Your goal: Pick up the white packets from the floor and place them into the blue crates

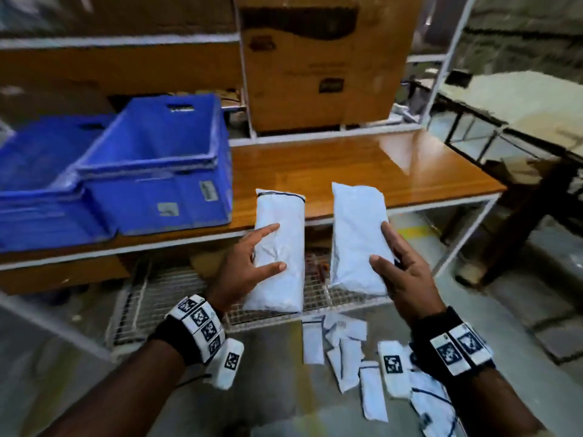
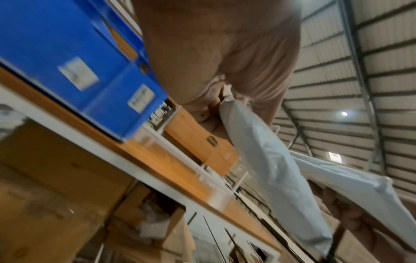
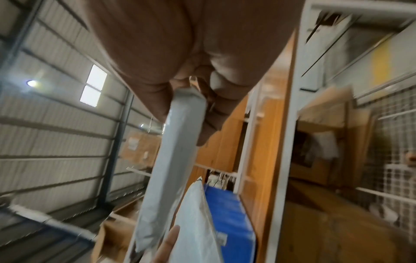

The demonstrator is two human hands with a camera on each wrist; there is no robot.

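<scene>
My left hand (image 1: 249, 263) grips a long white packet (image 1: 279, 247) from its left side, thumb on top, fingers hidden beneath. My right hand (image 1: 394, 263) grips a second white packet (image 1: 356, 234) from its right side. Both packets are held in the air in front of the wooden shelf edge (image 1: 378, 190), about level with it. Two blue crates stand on that shelf at the left: the nearer crate (image 1: 164, 171) and a second crate (image 1: 38, 184) beside it. Several white packets (image 1: 344, 351) lie on the floor below my hands. The left wrist view shows both held packets (image 2: 270, 160).
Large cardboard boxes (image 1: 325, 64) fill the white rack behind the shelf. A white wire-mesh tray (image 1: 176, 291) sits under the shelf near the floor. A low table with a pale top (image 1: 520, 102) stands at the right. Bare concrete floor (image 1: 277, 389) lies beneath my arms.
</scene>
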